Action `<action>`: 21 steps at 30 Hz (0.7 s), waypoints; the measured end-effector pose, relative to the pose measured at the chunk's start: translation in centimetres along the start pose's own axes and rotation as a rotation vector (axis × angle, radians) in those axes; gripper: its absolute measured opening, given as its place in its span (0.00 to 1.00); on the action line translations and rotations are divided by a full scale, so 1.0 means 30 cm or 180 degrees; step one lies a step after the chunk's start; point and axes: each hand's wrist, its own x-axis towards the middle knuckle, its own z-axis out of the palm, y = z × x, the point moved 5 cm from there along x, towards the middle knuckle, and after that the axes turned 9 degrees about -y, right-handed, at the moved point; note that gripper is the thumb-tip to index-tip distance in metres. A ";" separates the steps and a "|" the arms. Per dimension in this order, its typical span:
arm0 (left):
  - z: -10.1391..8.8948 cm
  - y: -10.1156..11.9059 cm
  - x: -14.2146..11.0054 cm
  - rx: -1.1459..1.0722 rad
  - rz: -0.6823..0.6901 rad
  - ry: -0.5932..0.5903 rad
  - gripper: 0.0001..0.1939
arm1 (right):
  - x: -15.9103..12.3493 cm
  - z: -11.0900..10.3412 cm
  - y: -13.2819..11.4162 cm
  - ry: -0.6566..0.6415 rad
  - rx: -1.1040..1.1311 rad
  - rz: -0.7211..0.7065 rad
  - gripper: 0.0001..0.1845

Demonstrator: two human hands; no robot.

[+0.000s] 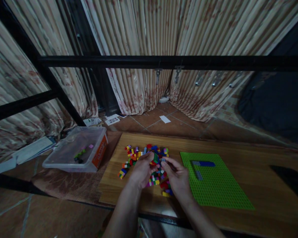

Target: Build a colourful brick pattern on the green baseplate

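My left hand (pixel 142 168) is closed around a small cluster of toy bricks (pixel 155 159), green and red where it shows. Close beside it, my right hand (pixel 177 175) pinches a small light-blue or grey brick (pixel 162 160) at the fingertips. Whether that brick touches the cluster is too small to tell. Beneath both hands spreads a pile of coloured bricks (pixel 154 180), partly hidden by them. Right of my right hand lies a green baseplate (pixel 223 185), bearing a blue brick (pixel 207 164) and grey bricks (pixel 199 175) in its upper left part.
The wooden board (pixel 111 188) carries the bricks and baseplate. At its left stands a clear plastic box (pixel 64 165) with an orange label and a few bricks inside. A dark flat object (pixel 290 178) lies at the right. A black metal bar (pixel 139 62) crosses beyond the board, before curtains.
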 end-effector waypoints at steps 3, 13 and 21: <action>-0.012 0.000 0.004 0.0066 0.0100 0.0063 0.09 | -0.001 0.009 -0.015 -0.0339 -0.0579 -0.0078 0.10; -0.023 -0.008 0.011 0.0731 0.0229 -0.0022 0.13 | 0.034 -0.007 -0.033 -0.0541 -0.0856 0.0077 0.17; 0.016 -0.013 0.011 0.0571 0.0428 -0.0238 0.14 | 0.085 0.046 -0.071 -0.0374 -0.0415 -0.0018 0.18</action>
